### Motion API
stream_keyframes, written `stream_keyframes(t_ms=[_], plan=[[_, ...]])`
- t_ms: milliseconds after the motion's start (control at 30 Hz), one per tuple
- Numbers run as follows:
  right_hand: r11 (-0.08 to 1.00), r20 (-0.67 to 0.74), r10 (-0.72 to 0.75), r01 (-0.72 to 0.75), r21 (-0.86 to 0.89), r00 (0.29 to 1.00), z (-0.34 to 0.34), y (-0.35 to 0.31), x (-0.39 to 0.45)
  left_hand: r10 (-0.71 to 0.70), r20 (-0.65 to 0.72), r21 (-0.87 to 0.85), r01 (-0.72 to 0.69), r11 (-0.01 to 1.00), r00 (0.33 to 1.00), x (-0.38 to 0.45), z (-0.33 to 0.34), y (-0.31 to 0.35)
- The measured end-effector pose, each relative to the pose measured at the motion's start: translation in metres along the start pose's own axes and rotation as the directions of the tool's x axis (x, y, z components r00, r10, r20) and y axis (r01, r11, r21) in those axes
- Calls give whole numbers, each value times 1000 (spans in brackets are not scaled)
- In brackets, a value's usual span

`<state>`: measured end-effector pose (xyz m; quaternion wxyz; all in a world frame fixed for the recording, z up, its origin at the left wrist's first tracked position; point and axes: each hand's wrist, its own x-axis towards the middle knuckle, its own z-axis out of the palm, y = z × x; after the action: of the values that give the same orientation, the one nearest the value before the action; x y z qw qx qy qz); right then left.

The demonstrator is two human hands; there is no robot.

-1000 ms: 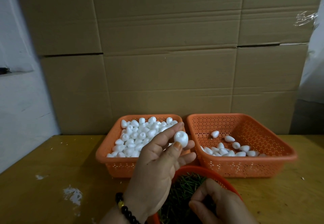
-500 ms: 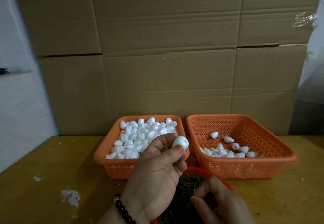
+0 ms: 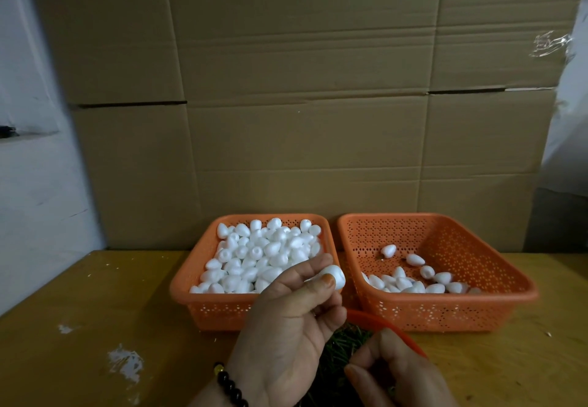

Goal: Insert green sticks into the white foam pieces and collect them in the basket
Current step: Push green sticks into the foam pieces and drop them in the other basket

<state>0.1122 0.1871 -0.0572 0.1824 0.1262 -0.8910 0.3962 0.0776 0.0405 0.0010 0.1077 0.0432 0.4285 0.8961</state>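
Flanking the left hand, two orange baskets, cardboard wall behind

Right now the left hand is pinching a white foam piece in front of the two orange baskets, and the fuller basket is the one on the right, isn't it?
Not quite. The head view shows the left hand pinching the white foam piece, but the fuller basket is the left basket. The right basket holds only a few pieces.
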Motion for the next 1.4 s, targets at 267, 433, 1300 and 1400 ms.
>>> stream_keyframes(t_ms=[267, 433, 1300, 1400], plan=[[999, -33, -1, 3, 42, 999, 3, 4, -1, -55, -35, 35, 56, 998, 998, 0, 2, -2], [998, -38, 15, -13, 58, 999, 5, 6, -1, -76, -22, 45, 77, 996, 997, -2, 3, -1], [996, 4, 72, -72, 53, 997, 2, 3, -1, -242, -10, 51, 242, 969, 970, -2, 0, 1], [998, -12, 54, -53, 41, 998, 2, 4, -1, -264, 43, 62, 261, 963, 964, -3, 0, 3]])
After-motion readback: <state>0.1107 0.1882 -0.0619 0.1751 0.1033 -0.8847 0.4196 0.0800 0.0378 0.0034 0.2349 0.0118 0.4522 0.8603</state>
